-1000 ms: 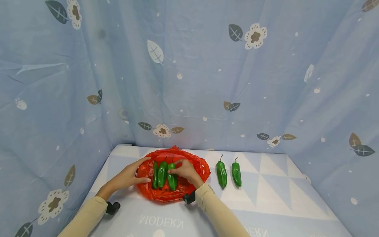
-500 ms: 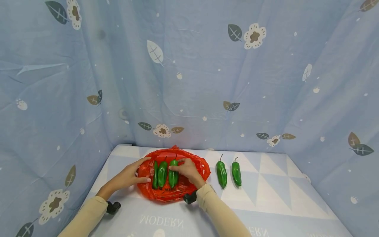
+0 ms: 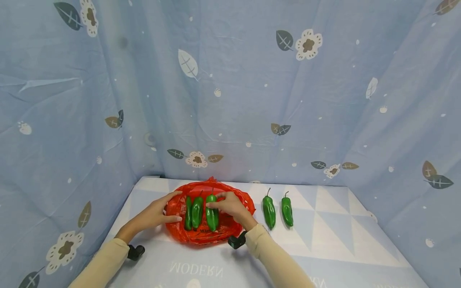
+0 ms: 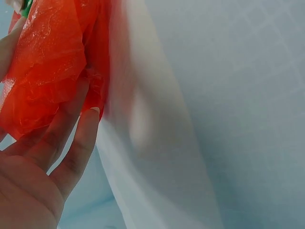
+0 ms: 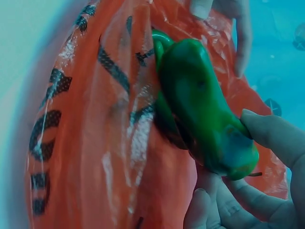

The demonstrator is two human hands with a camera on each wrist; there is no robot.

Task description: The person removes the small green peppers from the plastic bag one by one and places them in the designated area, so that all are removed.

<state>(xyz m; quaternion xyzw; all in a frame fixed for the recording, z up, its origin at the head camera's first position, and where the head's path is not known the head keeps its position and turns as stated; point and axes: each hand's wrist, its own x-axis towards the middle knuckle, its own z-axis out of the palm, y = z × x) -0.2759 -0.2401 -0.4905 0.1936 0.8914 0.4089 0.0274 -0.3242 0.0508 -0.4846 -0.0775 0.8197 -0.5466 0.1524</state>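
Note:
A red plastic bag (image 3: 230, 230) lies spread open on the table, with two glossy green chili peppers (image 3: 197, 212) side by side in its left half. Just right of them, my right hand (image 3: 230, 205) pinches a third green pepper (image 3: 212, 218) near its stem end, thumb on one side and fingers on the other. The right wrist view has this held pepper (image 5: 200, 100) close up, tilted over the bag. At the bag's left side my left hand (image 3: 156, 212) holds the rim; in the left wrist view its fingers (image 4: 71, 152) lie behind the red plastic (image 4: 43, 67).
Two more green peppers lie apart on the table right of the bag, the nearer one (image 3: 269, 212) beside another pepper (image 3: 287, 211). A pale patterned cloth (image 3: 335, 228) covers the table. Blue printed curtains (image 3: 234, 100) stand behind and at both sides.
My right hand has shifted slightly right with the pinched pepper, widening the gap to the two peppers beside it. My left hand stays at the bag's rim.

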